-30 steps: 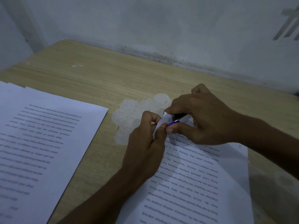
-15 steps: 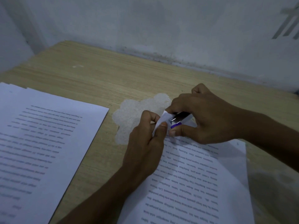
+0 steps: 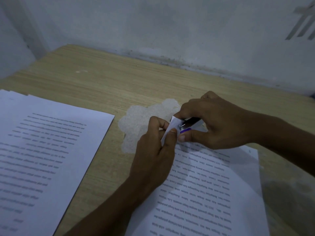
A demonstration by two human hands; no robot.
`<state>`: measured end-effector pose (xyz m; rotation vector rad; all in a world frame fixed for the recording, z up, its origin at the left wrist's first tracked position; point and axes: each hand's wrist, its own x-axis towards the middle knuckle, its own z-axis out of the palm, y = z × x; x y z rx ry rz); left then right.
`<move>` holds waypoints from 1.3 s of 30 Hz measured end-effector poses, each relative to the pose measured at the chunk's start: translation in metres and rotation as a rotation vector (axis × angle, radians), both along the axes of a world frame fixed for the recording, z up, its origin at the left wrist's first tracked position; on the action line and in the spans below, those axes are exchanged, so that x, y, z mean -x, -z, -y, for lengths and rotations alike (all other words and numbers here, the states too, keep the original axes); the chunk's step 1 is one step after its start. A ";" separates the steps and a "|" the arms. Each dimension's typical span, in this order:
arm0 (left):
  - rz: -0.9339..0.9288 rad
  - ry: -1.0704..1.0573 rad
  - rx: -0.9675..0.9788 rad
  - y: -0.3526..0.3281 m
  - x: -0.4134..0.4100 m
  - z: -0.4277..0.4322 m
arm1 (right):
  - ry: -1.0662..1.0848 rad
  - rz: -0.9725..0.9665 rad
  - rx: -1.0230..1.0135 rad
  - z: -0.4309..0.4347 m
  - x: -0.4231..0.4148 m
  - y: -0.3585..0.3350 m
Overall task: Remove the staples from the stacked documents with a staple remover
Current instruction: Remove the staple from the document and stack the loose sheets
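On the wooden desk (image 3: 119, 79) we see a stack of printed pages (image 3: 42, 150) at the left. Well apart to the right lies the stapled document (image 3: 213, 184). Its far left corner (image 3: 171, 127) is lifted off the desk, between the two hands. Our left hand (image 3: 153, 159) pinches that corner, thumb in front and fingers curled behind. Our right hand (image 3: 221, 123) is clamped around the staple remover (image 3: 190, 123). Its long axis runs leftward into the corner, and its tip meets a metal glint, likely the staple (image 3: 182, 125).
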<state>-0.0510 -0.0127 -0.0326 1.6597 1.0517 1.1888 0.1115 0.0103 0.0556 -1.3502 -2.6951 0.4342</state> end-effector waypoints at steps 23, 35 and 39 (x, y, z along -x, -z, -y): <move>0.031 0.031 -0.040 -0.003 0.001 0.000 | 0.019 -0.040 0.026 0.002 0.000 -0.003; 0.044 0.004 -0.069 -0.001 0.002 -0.001 | 0.017 0.011 0.081 0.004 -0.003 -0.001; 0.021 -0.009 -0.081 0.002 0.003 -0.003 | 0.004 0.002 0.129 0.001 -0.006 -0.002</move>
